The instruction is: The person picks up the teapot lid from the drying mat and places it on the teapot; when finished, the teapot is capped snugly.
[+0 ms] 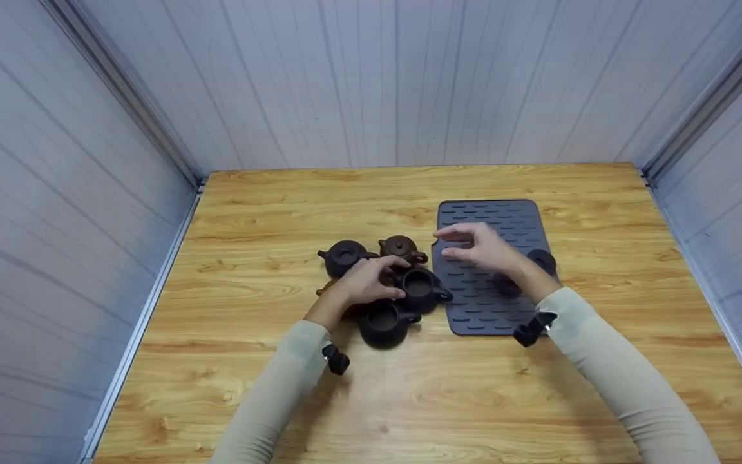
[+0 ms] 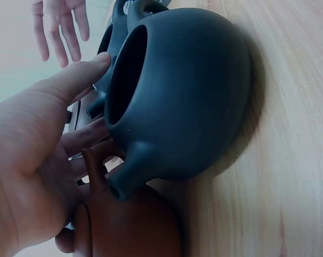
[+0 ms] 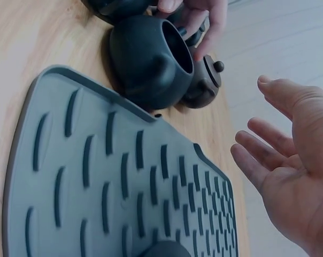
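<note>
My left hand [image 1: 366,281] is over a cluster of small teapots, thumb and forefinger spread apart beside the rim of a lidless black teapot [image 1: 428,298]. Whether the fingertips touch that rim is unclear. Nearer to me stands a second lidless black teapot [image 1: 384,330], large in the left wrist view. Under the left hand is a reddish-brown teapot [image 2: 140,227], mostly hidden in the head view. My right hand [image 1: 484,248] hovers above a grey ridged mat [image 1: 474,316], thumb and fingers apart, holding nothing. Two round dark pieces, possibly lids [image 1: 542,260], lie on the mat, partly behind the right wrist.
Behind the left hand stand a dark lidded teapot [image 1: 343,256] and a small brown lidded teapot [image 1: 399,247]. All the teapots are close together, left of the mat. The wooden table [image 1: 268,212] is bounded by pale panel walls [image 1: 358,84] at the back and sides.
</note>
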Demonstrator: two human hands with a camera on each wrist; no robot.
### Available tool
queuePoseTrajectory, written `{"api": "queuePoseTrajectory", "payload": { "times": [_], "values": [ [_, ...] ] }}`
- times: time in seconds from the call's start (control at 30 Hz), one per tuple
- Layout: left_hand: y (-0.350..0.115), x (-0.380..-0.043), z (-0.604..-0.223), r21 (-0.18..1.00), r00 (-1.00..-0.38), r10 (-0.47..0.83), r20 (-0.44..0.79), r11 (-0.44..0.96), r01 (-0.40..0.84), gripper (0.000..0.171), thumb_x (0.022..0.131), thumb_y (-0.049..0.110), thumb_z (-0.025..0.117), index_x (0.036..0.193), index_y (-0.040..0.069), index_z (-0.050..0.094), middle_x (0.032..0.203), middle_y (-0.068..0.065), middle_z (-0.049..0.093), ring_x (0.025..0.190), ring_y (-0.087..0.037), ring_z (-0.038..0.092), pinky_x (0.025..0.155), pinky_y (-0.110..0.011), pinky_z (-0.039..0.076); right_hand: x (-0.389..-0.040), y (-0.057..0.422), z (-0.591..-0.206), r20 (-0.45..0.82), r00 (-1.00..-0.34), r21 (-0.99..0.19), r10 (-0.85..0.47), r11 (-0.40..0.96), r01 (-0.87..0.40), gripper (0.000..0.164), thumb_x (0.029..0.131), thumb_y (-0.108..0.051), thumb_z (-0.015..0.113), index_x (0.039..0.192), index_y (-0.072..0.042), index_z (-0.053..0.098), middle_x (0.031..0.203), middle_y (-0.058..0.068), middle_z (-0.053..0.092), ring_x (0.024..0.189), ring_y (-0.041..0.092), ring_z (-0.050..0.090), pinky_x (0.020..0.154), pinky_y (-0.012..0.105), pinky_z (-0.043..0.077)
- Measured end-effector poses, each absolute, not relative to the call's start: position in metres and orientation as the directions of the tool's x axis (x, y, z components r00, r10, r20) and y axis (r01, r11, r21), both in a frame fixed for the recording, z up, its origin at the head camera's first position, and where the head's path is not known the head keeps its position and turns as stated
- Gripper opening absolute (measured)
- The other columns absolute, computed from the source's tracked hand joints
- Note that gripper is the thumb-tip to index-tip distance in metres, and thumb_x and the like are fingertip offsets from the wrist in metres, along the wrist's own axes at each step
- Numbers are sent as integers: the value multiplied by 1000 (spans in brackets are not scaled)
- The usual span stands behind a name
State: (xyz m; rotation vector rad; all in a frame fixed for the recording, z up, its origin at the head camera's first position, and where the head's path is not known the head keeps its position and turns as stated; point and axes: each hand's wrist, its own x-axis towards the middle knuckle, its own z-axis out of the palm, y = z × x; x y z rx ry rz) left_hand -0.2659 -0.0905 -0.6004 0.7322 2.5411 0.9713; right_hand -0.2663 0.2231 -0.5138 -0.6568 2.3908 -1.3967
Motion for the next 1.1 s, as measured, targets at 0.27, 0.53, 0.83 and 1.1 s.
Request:
{"api": "queuePoseTrajectory", "payload": {
  "times": [0.27, 0.53, 0.83, 1.1],
  "values": [
    [-91, -263, -597, 680, -815, 564, -134, 651, 338, 60, 94, 43, 93, 149, 33, 69, 137, -10, 81, 132, -32, 75, 115, -55, 58, -263, 243, -511, -39, -876, -873, -480, 443, -204, 41, 109, -8, 73, 149, 1, 70, 157, 25, 68, 147, 52, 63, 115, 41, 61],
    [-91, -262, -593, 694, -815, 561, -146, 645, 320, 55, 95, 40, 93, 145, 31, 72, 136, -13, 80, 130, -35, 74, 114, -57, 57, -254, 263, -514, 9, -883, -830, -469, 490, -269, 38, 108, -5, 74, 144, 4, 72, 155, 25, 69, 147, 49, 63, 124, 68, 48],
    [-88, -261, -594, 701, -816, 550, -177, 652, 288, 56, 95, 43, 92, 146, 34, 71, 139, -8, 79, 133, -32, 72, 115, -56, 56, -238, 287, -525, 50, -918, -838, -394, 482, -253, 33, 106, -1, 75, 138, 5, 75, 150, 26, 71, 133, -3, 65, 120, 58, 56],
    [-86, -257, -588, 694, -810, 553, -194, 661, 285, 54, 97, 42, 90, 147, 34, 70, 142, -11, 78, 135, -32, 72, 117, -56, 56, -222, 306, -542, 131, -936, -844, -326, 459, -278, 31, 104, 2, 76, 135, 5, 77, 148, 30, 71, 125, -22, 55, 111, 11, 52]
  ]
}}
